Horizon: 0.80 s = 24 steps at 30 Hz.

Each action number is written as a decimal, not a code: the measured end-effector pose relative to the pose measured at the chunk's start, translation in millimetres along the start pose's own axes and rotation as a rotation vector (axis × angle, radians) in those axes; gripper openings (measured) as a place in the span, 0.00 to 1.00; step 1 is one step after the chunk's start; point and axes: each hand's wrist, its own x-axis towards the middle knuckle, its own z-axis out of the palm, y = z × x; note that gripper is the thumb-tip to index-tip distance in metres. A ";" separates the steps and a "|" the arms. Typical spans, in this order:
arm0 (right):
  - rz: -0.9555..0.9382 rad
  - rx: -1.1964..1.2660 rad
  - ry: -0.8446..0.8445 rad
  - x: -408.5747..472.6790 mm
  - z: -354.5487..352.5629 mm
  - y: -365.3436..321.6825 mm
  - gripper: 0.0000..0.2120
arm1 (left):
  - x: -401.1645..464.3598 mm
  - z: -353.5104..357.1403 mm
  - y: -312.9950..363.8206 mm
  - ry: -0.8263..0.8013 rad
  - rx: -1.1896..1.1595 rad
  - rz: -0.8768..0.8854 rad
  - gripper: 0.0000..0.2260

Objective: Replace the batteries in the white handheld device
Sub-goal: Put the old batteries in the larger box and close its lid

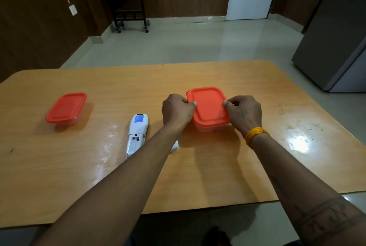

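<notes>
The white handheld device lies face down on the wooden table, its battery compartment uncovered and showing no batteries. A white piece, likely its cover, pokes out from under my left forearm. A clear box with an orange lid stands right of the device. My left hand grips the lid's left edge, thumb on top. At the lid's right edge my right hand holds on the same way. The box's contents are hidden.
A second orange-lidded box sits at the table's left. Beyond the table are a tiled floor, a dark wheeled stand by the wall and a grey refrigerator at the right.
</notes>
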 end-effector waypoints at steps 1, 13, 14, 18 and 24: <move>0.023 0.022 -0.016 -0.7 -0.4 0.3 0.13 | 0.0 -0.4 -0.4 -0.002 0.003 0.001 0.13; 0.197 0.333 -0.013 -28.7 3.9 -12.7 0.14 | -28.9 -13.5 10.0 -0.216 -0.264 -0.003 0.21; 0.207 0.321 -0.034 -30.4 4.8 -14.8 0.16 | -31.2 -12.5 9.8 -0.221 -0.282 -0.004 0.21; 0.367 0.504 -0.202 -44.2 0.4 -28.9 0.21 | -36.9 -11.9 11.4 -0.249 -0.384 -0.066 0.20; 0.256 0.531 -0.138 -58.5 8.9 -29.3 0.30 | -39.7 -8.9 17.5 -0.228 -0.439 -0.246 0.27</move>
